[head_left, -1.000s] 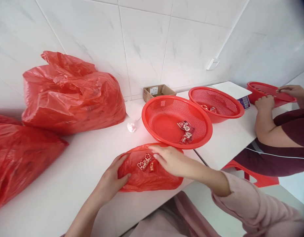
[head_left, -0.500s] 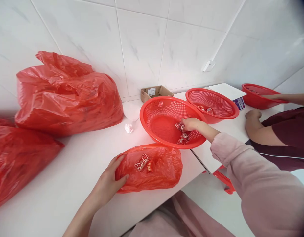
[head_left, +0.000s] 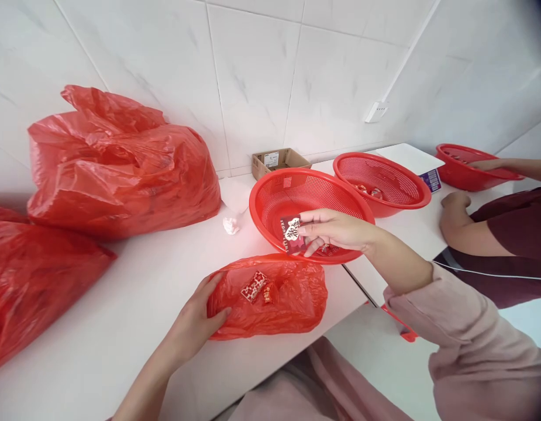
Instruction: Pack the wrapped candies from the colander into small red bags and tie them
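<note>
My right hand (head_left: 336,231) pinches a dark red sweet packet (head_left: 293,235) with a white heart-shaped print, holding it above the red mesh basket (head_left: 292,190). A few small packets in the basket lie mostly hidden under my fingers. My left hand (head_left: 195,318) grips the edge of a flattened red plastic bag (head_left: 292,304) on the white table (head_left: 121,316). Two wrapped sweets, one larger (head_left: 254,286) and one small (head_left: 267,294), lie on that bag near my left hand.
Two full red plastic bags (head_left: 116,169) sit at the left. A second red basket (head_left: 379,178) holds a few sweets. A co-worker's hand (head_left: 485,165) rests on a third basket (head_left: 467,175). A cardboard box (head_left: 274,161) stands against the tiled wall.
My right hand has come up out of the basket with a sweet packet pinched in its fingers. My left hand and the bag under it stay in place. The co-worker's arms have shifted slightly.
</note>
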The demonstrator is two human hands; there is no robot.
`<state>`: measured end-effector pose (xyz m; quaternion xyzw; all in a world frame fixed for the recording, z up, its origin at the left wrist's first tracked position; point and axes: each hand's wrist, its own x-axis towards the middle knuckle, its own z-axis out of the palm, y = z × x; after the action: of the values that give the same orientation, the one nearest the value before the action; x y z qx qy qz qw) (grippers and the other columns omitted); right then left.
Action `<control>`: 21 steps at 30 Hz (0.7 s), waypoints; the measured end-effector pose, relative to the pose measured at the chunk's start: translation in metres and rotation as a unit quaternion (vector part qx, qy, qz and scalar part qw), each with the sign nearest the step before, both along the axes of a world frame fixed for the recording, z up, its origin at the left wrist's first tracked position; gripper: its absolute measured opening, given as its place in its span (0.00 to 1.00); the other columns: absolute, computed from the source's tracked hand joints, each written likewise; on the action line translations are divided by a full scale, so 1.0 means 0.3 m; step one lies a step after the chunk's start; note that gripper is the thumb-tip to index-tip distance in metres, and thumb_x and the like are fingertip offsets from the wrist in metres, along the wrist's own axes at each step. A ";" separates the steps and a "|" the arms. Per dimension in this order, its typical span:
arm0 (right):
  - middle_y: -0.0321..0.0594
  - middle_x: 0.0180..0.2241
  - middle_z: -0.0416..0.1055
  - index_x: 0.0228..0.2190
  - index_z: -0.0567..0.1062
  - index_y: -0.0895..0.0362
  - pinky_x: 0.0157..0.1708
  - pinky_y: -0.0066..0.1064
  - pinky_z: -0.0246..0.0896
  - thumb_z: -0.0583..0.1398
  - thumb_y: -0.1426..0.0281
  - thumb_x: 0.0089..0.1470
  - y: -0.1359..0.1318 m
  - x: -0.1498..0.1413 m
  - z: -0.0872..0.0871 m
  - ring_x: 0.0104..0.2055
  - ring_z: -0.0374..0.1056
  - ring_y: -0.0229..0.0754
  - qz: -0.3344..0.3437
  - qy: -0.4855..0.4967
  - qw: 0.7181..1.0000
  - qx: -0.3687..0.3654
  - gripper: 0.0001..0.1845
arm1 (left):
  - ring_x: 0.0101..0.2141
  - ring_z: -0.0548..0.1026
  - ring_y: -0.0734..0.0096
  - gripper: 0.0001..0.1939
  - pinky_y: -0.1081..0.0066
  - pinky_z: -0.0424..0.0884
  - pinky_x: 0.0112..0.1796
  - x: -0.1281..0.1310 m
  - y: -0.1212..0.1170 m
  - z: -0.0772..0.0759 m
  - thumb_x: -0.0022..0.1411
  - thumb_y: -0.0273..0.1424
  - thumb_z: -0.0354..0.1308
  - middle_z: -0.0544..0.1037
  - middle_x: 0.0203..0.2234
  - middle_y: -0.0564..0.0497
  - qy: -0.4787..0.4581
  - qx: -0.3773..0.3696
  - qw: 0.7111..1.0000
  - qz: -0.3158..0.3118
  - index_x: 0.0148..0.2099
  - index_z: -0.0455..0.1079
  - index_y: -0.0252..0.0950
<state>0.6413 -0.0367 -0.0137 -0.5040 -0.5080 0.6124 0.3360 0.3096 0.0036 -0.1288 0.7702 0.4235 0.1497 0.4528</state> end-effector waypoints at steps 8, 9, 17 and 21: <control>0.47 0.43 0.75 0.43 0.75 0.61 0.41 0.34 0.75 0.61 0.62 0.58 -0.011 -0.043 0.019 0.43 0.74 0.43 0.023 -0.006 1.000 -0.012 0.16 | 0.59 0.66 0.52 0.32 0.55 0.67 0.57 -0.002 -0.004 0.003 0.60 0.34 0.55 0.62 0.63 0.45 0.003 0.015 1.000 0.005 0.67 0.57 0.42; 0.47 0.44 0.75 0.43 0.75 0.61 0.41 0.34 0.74 0.61 0.62 0.58 -0.011 -0.046 0.020 0.44 0.74 0.42 0.027 -0.010 1.000 -0.012 0.16 | 0.59 0.66 0.52 0.32 0.56 0.67 0.57 -0.003 -0.004 0.003 0.60 0.34 0.55 0.62 0.64 0.45 0.003 0.014 1.000 0.005 0.67 0.57 0.42; 0.41 0.39 0.77 0.47 0.74 0.55 0.32 0.28 0.71 0.55 0.65 0.62 -0.058 -0.170 -0.038 0.39 0.75 0.42 0.094 -0.202 0.973 0.055 0.15 | 0.59 0.66 0.51 0.33 0.55 0.66 0.57 -0.001 -0.003 0.007 0.60 0.34 0.55 0.62 0.63 0.45 0.000 0.005 1.000 0.001 0.67 0.56 0.42; 0.42 0.39 0.77 0.51 0.72 0.54 0.32 0.30 0.70 0.54 0.70 0.61 -0.042 -0.173 -0.054 0.36 0.75 0.41 0.031 -0.264 0.960 0.088 0.17 | 0.59 0.66 0.50 0.33 0.52 0.66 0.57 0.001 -0.003 0.005 0.60 0.34 0.55 0.62 0.63 0.44 -0.005 0.003 1.000 0.004 0.67 0.56 0.42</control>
<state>0.5894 -0.0494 -0.0299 -0.6004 -0.6459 0.4201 0.2139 0.3100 0.0027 -0.1272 0.7696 0.4235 0.1564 0.4516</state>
